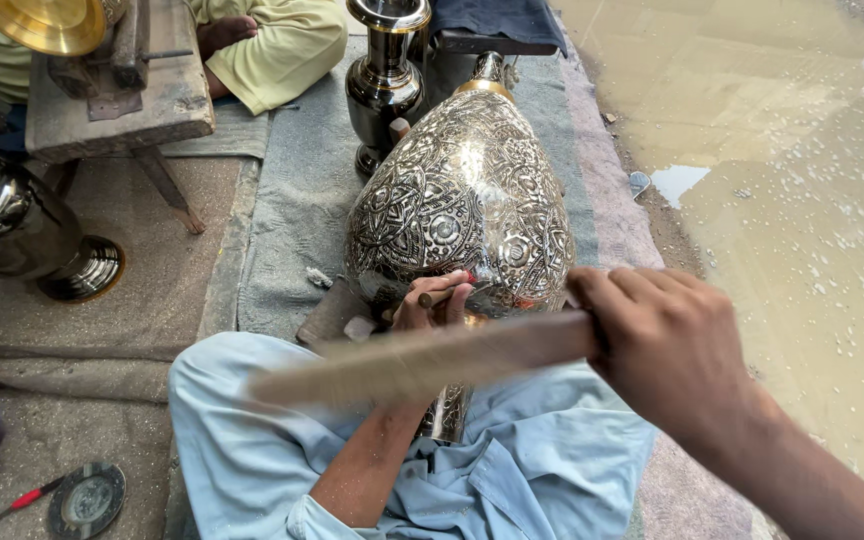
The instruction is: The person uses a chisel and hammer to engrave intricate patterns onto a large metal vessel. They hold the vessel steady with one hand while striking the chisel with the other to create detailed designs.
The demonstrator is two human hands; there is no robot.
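— Vase (pixel 462 200) lies at centre frame, engraved, on the grey cloth (pixel 292 210)?
— Yes. Left hand (pixel 432 300) pinches a chisel (pixel 434 297) against it; right hand (pixel 667 345), lower right, grips a blurred wooden mallet (pixel 422 360).

Daylight is even and soft, fairly bright, with only faint shadows under the stool (pixel 117 100). Strong specular glare sits on the engraved vase (pixel 462 200), washing out part of its pattern. The wooden mallet (pixel 422 360) is heavily motion-blurred. The right hand (pixel 667 345) is slightly soft. The puddle (pixel 802 180) reflects pale sky. Edges show mild wide-angle stretch.
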